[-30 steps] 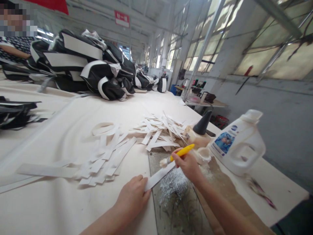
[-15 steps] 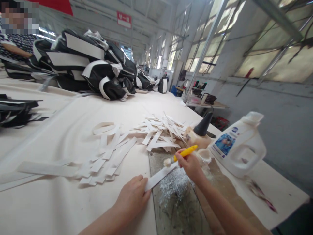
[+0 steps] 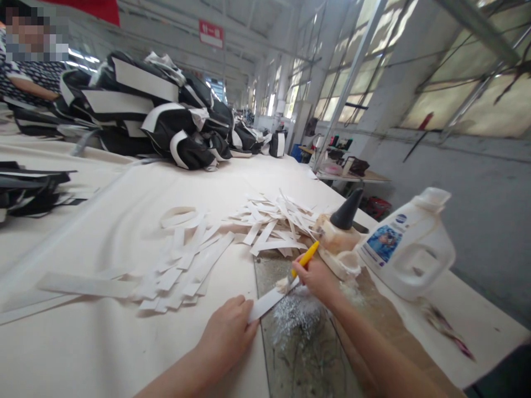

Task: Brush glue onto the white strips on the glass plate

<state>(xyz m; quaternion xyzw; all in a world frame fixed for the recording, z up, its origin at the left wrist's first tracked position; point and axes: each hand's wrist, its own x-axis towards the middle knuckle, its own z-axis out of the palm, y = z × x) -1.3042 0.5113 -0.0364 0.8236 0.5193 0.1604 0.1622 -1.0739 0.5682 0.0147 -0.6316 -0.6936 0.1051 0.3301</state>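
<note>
My right hand (image 3: 318,281) is closed round the yellow handle of a paintbrush (image 3: 306,260). The pale bristles touch a white strip (image 3: 269,303) that lies slantwise over a grey board (image 3: 307,359). My left hand (image 3: 230,326) pinches the near end of this strip at the board's left edge. White glue-like smears (image 3: 296,318) cover the board below the strip. Cut white strips (image 3: 191,265) lie in overlapping rows to the left, and a loose heap of strips (image 3: 276,221) sits beyond the board.
Right of the board stand a stained container with a black cone top (image 3: 347,211) and a white plastic jug (image 3: 415,243). A brush-like tool (image 3: 448,329) lies near the right edge. Black-and-white sewn pieces (image 3: 166,110) are piled at the back; a person (image 3: 31,77) stands far left.
The brush has moved slightly down and left along the strip, and its handle has tipped more upright. My left hand keeps its hold on the strip.
</note>
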